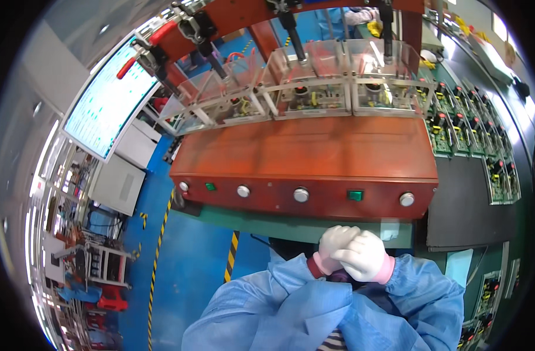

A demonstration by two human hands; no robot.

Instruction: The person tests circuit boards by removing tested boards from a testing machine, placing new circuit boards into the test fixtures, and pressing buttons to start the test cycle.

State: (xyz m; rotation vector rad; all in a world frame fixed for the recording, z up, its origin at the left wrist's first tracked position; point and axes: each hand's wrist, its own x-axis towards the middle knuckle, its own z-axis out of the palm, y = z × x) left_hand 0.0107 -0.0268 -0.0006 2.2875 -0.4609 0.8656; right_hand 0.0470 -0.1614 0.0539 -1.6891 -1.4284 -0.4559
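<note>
Both my hands are in white gloves and clasped together at the green bench's front edge, just before the red test fixture [302,146]. My left hand [334,241] is closed, its fingers folded against the other. My right hand [364,257] is closed too and partly covers the left. No object shows between them, though the palms are hidden. Silver round buttons [301,195] and green switches [355,195] line the fixture's front. Neither hand touches these. Behind, clear hinged covers [308,79] stand over circuit boards [314,99] below black toggle clamps [288,26].
Rows of green circuit boards [463,120] sit on the right, beside a black mat [469,205]. More boards [487,292] lie near right. A lit monitor [109,96] stands at the far left. Yellow-black tape [231,257] marks the blue floor. Another person's sleeve [332,23] shows at the back.
</note>
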